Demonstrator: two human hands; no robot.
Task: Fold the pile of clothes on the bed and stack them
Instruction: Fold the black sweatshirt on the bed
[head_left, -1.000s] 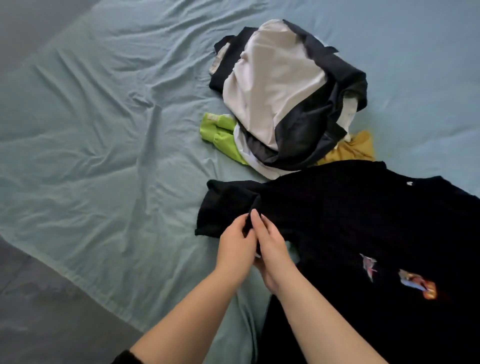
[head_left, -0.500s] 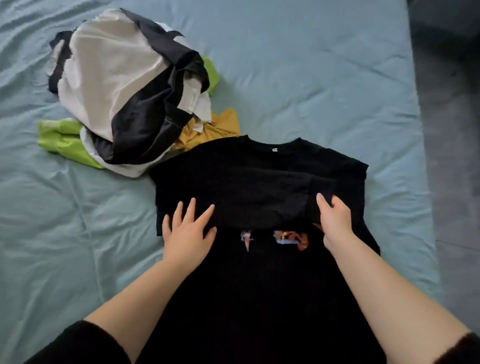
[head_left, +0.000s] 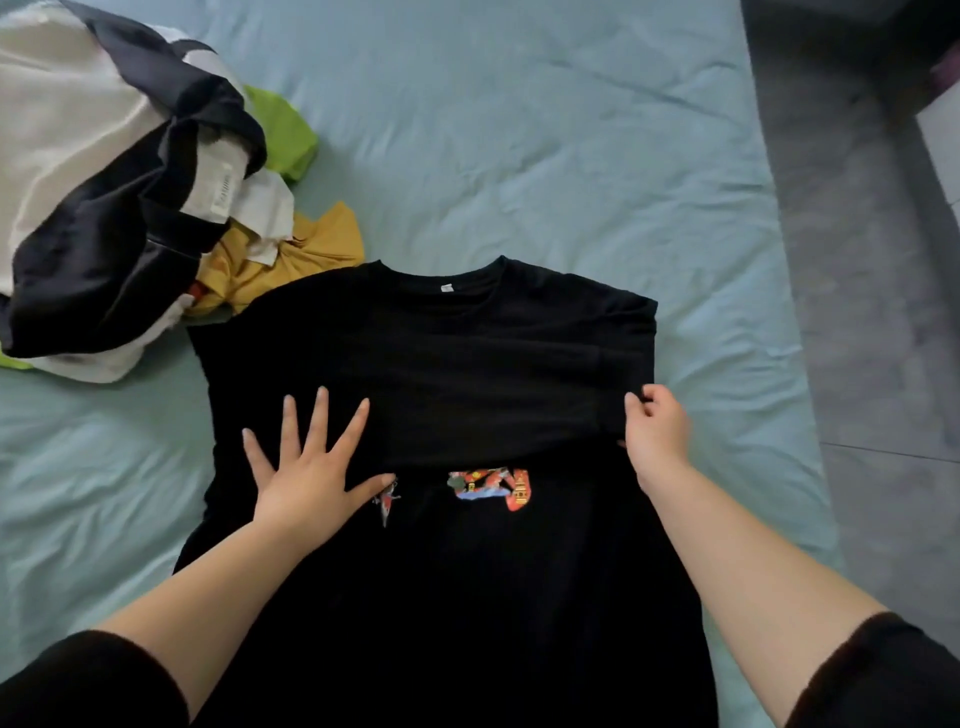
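Note:
A black T-shirt (head_left: 447, 353) with a small coloured print lies spread on the bed, collar pointing away from me. Both sleeves are folded in across the chest. My left hand (head_left: 311, 462) presses flat on the left part of the folded sleeve, fingers spread. My right hand (head_left: 655, 431) pinches the edge of the folded cloth at the shirt's right side. A pile of unfolded clothes (head_left: 109, 171) in white, black, green and yellow sits at the upper left, its yellow piece touching the shirt's left shoulder.
The light blue bedsheet (head_left: 519, 130) is wrinkled and stretches bare behind and right of the shirt. The bed's right edge runs down the frame, with grey floor (head_left: 857, 312) beyond it.
One second ago both hands held the left sleeve out at the side. That sleeve now lies folded in, my left hand has flattened with spread fingers, and my right hand pinches the right side.

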